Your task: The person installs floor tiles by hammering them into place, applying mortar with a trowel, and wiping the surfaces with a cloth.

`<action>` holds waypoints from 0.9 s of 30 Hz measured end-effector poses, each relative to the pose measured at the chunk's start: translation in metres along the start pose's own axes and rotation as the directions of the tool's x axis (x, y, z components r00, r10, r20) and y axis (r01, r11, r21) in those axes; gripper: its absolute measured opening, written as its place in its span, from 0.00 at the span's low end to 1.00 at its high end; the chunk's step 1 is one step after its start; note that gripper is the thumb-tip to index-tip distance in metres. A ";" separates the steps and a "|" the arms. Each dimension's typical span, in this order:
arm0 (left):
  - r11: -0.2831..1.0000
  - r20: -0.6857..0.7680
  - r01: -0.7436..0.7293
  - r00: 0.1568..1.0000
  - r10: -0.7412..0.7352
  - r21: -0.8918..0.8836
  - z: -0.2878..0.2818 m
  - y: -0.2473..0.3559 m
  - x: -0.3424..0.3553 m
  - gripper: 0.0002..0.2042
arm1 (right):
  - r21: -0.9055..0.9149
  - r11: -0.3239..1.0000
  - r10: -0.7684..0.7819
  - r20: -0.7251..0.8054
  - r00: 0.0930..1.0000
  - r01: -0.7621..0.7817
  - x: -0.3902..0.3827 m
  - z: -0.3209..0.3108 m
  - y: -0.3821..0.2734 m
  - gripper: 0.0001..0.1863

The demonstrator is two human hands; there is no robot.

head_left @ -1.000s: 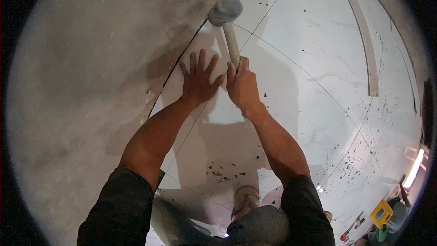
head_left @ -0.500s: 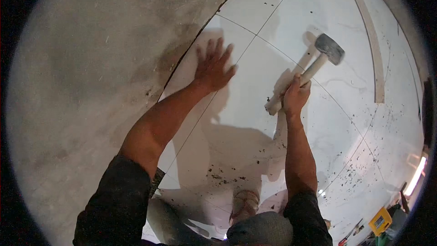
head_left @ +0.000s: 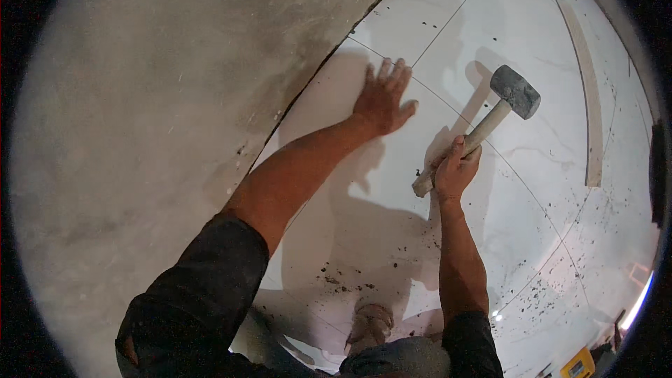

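Observation:
In my right hand (head_left: pixel 456 170) is a rubber mallet (head_left: pixel 515 92) with a dark grey head and a pale wooden handle. The fingers wrap round the handle near its lower end, and the head is raised over the white floor tiles (head_left: pixel 434 126), casting a shadow beside it. My left hand (head_left: pixel 382 100) lies palm down, fingers stretched out, on or just above a tile near the joint where several tiles meet. Nothing shows in it. Whether its palm presses the tile is hidden.
Bare grey concrete (head_left: pixel 154 112) lies left of the tiles' dark edge. A long thin strip (head_left: pixel 584 91) rests on tiles at the right. Dark crumbs (head_left: pixel 332 280) are scattered near my foot (head_left: pixel 371 325). A yellow object (head_left: pixel 577 364) sits at the lower right.
My left hand has moved to the right over the tile, toward the joint. The mallet stays in my right hand, nearly in the same place. The view has shifted slightly.

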State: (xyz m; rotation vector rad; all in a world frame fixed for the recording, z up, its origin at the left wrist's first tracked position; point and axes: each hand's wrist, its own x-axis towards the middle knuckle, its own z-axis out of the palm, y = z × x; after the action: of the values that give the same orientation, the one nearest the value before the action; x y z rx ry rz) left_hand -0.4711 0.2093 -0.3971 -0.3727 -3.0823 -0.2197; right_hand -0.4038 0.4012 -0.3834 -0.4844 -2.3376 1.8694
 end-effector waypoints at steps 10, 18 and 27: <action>0.957 -0.065 -0.204 0.979 0.195 -0.205 0.003 0.022 -0.003 0.37 | 0.105 0.993 -0.046 0.004 0.999 0.045 -0.001 -0.001 0.000 0.18; 1.000 -0.038 -0.004 0.999 0.005 0.030 -0.013 -0.073 -0.008 0.35 | 0.089 0.996 0.001 0.040 0.999 -0.005 0.000 -0.003 0.000 0.16; 0.970 -0.028 0.244 0.970 -0.243 0.026 -0.025 -0.063 -0.141 0.36 | 0.182 0.981 0.061 0.056 0.997 -0.070 -0.003 -0.001 -0.008 0.17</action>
State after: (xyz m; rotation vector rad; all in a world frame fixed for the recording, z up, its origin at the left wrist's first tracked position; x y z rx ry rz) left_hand -0.3487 0.1122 -0.3878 0.0111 -3.0964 -0.1828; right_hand -0.4019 0.3996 -0.3753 -0.5043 -2.1739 2.1258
